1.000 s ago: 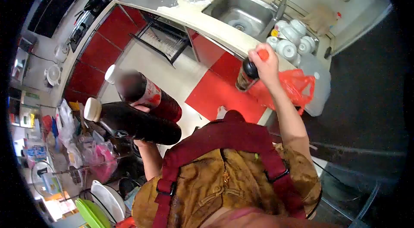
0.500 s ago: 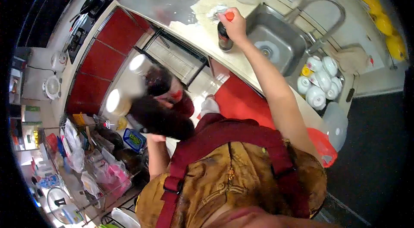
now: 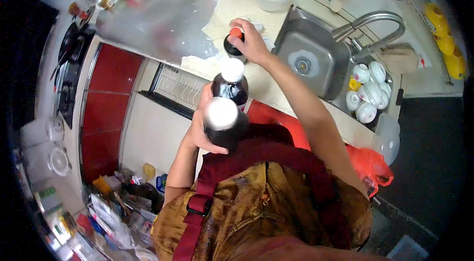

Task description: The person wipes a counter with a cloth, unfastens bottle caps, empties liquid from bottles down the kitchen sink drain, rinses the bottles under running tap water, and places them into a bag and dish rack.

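Two dark bottles, a nearer bottle [image 3: 227, 131] and a farther bottle [image 3: 233, 91], stand side by side with white caps, held in front of my body. My left hand [image 3: 198, 125] wraps around them from the left, its thumb under the nearer one. On the counter by the sink, my right hand [image 3: 251, 43] is closed around the top of a dark bottle [image 3: 233, 48] with an orange-red cap. Some of its fingers are hidden behind the cap. White crumpled paper or cloth [image 3: 266, 42] lies beside that hand.
A steel sink [image 3: 316, 56] with a faucet [image 3: 377, 16] is to the right, with several white bowls [image 3: 368, 90] beside it. Red cabinet doors [image 3: 106, 108] and a metal-topped counter [image 3: 153, 19] are left. A red plastic bag [image 3: 373, 167] hangs at the counter's right edge.
My left hand has brought the two white-capped bottles up and right, toward the counter. My right hand and the orange-red-capped bottle have shifted slightly left. The view has turned.
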{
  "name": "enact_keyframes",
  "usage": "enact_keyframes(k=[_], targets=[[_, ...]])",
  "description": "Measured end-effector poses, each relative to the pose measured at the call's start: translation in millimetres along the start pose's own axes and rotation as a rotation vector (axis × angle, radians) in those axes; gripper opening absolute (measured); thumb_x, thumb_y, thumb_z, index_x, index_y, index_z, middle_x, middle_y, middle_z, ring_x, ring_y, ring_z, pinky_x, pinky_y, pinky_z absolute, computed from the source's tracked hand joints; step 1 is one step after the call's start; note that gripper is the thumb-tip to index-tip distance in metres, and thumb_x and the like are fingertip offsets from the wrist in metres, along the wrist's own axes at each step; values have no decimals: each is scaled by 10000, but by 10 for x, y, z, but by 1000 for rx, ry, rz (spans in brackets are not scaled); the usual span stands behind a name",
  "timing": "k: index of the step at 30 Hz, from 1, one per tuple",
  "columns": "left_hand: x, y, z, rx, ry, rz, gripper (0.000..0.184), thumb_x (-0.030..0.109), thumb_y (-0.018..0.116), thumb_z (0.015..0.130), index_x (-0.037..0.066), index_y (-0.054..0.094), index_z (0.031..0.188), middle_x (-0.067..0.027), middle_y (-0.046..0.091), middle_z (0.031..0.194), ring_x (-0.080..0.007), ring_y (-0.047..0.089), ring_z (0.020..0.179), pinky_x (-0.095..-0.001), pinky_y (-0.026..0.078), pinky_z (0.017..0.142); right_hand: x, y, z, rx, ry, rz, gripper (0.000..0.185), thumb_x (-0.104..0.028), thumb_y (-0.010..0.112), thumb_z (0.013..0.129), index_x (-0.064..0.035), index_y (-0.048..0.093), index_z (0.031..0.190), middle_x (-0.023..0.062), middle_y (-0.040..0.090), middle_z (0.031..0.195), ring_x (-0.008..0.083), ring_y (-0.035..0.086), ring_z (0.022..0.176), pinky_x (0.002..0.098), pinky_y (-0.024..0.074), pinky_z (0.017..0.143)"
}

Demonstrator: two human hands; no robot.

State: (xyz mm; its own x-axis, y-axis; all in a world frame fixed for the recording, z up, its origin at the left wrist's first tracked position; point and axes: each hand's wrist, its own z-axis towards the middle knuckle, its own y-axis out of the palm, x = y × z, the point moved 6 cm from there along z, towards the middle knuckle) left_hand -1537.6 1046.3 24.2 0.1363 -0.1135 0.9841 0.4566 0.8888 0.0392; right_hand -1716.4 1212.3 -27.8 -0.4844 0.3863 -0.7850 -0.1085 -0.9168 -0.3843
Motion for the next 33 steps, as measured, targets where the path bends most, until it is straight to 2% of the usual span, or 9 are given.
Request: enact_keyframes(k=[3,6,12,16,17,20,25,29,33], targets=[[-77,127,293,-166,41,114,953,457,851,388,22,569,1189,-202,298,1389,-354,293,1296,-430,205,1078,-258,-712,-25,-18,196,120,410,-310,453,924,-97,484,1273,141,643,1013,289,615,895,375,467,818],[-202,327,528,-308,160,342,863,455,838,435,51,610,1163,-183,328,1375,-333,275,1313,-412,216,1077,-873,-1090,-271,-577,194,-291,350,-383,465,932,-85,587,1070,189,658,875,349,643,820,451,488,709],[-727,864,897,-327,-8,213,605,338,858,506,48,677,1005,-188,367,1307,-336,297,1277,-425,230,1070,-482,-1457,-555,-623,229,-787,277,-353,565,843,-81,610,873,177,646,773,358,643,759,485,473,644],[-1034,1133,1079,-323,-168,91,539,324,850,529,58,683,967,-159,371,1295,-329,295,1273,-430,248,1056,-112,-1673,-562,-319,175,-585,544,-568,482,866,-47,596,760,187,611,666,388,620,711,467,442,640],[-1146,1158,1102,-352,-105,165,772,323,824,557,-10,541,1193,-121,451,1239,-240,509,1115,-355,397,971,9,-1689,-579,-457,303,-615,443,-482,528,879,-50,584,796,187,621,718,374,619,766,459,444,658],[-1567,1285,1027,-405,-485,-246,799,358,813,560,-18,522,1202,-134,535,1184,-239,575,1038,-366,457,911,505,-1689,-676,-570,235,-373,252,-331,573,879,-79,583,880,179,620,761,355,613,790,456,452,657],[-1609,1524,1110,-358,-520,-464,986,418,746,563,1,335,1357,-177,546,1203,-305,582,1053,-428,463,931,653,-1942,-621,-872,442,258,152,-109,578,816,-60,576,960,73,562,988,221,548,919,354,457,775],[-1661,1598,1188,-238,-579,-541,998,465,738,572,-8,340,1355,-172,548,1197,-313,574,1065,-432,447,949,1071,-2038,-533,-711,-87,253,199,-49,555,817,-59,547,1015,52,546,1005,182,558,897,299,500,736],[-1836,1649,1235,-270,-657,-583,937,491,731,604,-8,392,1322,-178,558,1199,-310,585,1061,-417,459,949,1410,-2100,-602,-526,642,695,94,-128,535,888,-74,499,956,42,540,993,128,558,915,276,487,666]])
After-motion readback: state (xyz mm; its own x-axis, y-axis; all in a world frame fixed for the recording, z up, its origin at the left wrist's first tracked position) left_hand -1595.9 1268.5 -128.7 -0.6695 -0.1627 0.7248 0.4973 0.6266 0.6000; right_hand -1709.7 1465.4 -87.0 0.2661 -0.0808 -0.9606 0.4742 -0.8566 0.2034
